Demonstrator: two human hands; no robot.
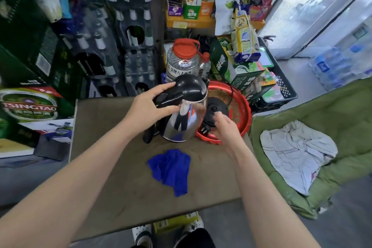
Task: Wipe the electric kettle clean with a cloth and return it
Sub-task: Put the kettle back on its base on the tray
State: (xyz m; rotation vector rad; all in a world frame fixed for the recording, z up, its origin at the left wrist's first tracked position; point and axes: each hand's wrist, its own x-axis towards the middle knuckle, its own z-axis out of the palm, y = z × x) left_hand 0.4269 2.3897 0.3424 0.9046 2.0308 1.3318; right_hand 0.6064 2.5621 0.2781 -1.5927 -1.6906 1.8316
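Note:
A steel electric kettle (182, 121) with a black lid and handle stands at the far side of the brown table (112, 177). My left hand (150, 104) grips the top of its black handle. Just right of it, the kettle's black round base (216, 107) with its cord and plug lies in a red tray (244, 115). My right hand (226, 127) hovers over the tray beside the kettle, fingers apart and holding nothing. A crumpled blue cloth (173, 169) lies on the table in front of the kettle, between my forearms.
A clear jug with a red cap (183, 58) stands behind the kettle. Green beer crates and bottle packs (36, 104) fill the left. Boxes and a black crate (281, 86) sit behind the tray. A green cushion holding a white cloth (298, 151) lies to the right.

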